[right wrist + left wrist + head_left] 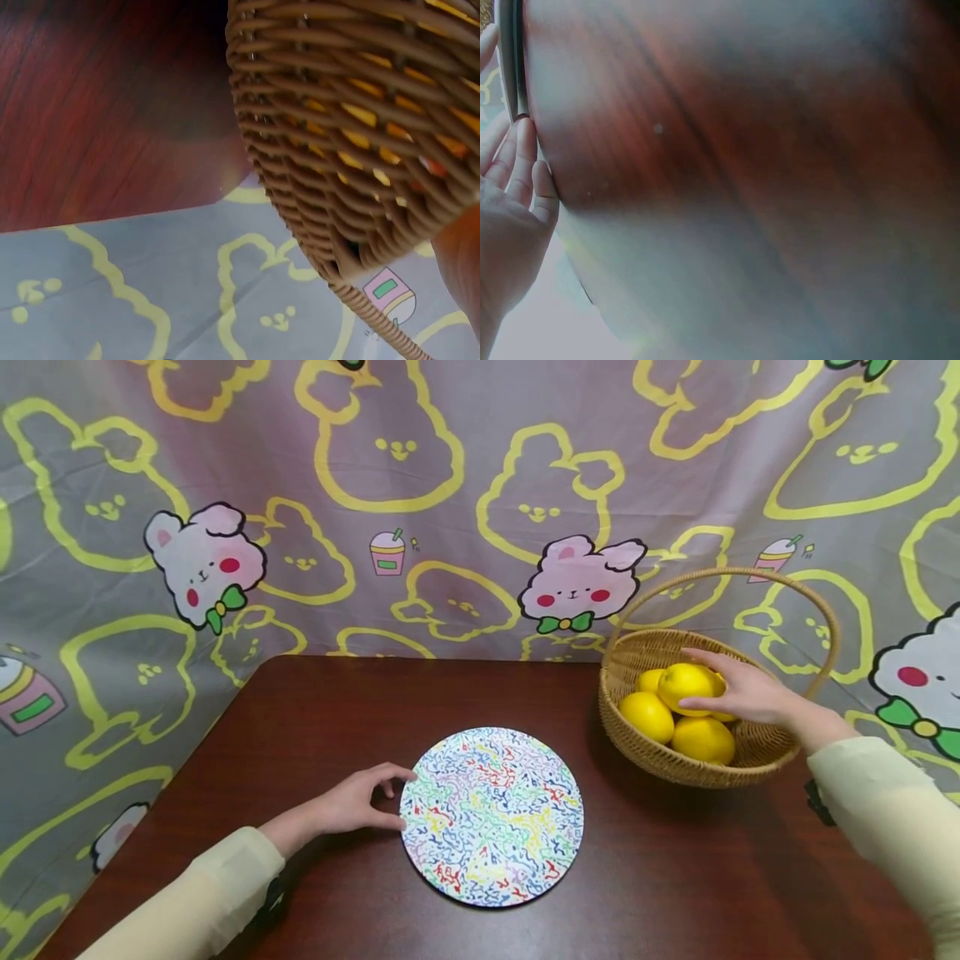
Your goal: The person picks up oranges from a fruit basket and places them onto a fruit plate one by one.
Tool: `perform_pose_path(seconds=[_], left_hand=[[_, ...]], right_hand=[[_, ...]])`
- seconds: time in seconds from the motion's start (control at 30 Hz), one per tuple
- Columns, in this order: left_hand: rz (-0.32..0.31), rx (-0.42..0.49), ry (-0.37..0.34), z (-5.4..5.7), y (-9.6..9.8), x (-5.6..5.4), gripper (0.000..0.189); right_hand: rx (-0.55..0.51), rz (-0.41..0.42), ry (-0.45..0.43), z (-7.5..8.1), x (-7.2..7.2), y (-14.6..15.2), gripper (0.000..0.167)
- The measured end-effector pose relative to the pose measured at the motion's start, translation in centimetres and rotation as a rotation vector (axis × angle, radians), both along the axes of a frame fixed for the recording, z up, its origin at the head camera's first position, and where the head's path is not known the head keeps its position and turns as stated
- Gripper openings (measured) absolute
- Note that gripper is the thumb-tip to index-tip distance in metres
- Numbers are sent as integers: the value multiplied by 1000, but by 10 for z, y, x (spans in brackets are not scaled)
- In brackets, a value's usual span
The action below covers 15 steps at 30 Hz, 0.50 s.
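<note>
In the head view my right hand [750,689] reaches over the rim of a wicker basket [637,760]. Its thumb and fingers grip the top yellow lemon [684,685], which lies over several other lemons [647,718]. A round board [491,818] with a multicoloured squiggle pattern lies flat on the table, left of the basket. At its left edge is my left hand [352,802], thumb and forefinger spread along the rim and holding nothing up. In the right wrist view the basket's woven side [330,97] hides the lemon in the hand.
The dark wooden table [322,710] backs onto a grey curtain [450,460] with bunny prints. The basket's tall arched handle [832,635] rises beside the right forearm. Table surface [667,135] fills most of the left wrist view.
</note>
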<state>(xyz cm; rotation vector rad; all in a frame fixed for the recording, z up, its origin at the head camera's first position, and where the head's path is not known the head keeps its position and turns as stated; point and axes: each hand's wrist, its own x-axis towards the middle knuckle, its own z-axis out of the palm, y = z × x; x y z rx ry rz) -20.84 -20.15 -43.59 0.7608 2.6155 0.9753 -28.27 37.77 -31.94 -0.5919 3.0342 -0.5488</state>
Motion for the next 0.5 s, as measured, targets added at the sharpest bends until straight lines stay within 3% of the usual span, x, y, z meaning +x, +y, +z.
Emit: perform_pose_path(seconds=[0.5], left_hand=[[-7,-1,0,0,0,-1,64]], right_hand=[[17,2,8,-9,-6,-8,91]])
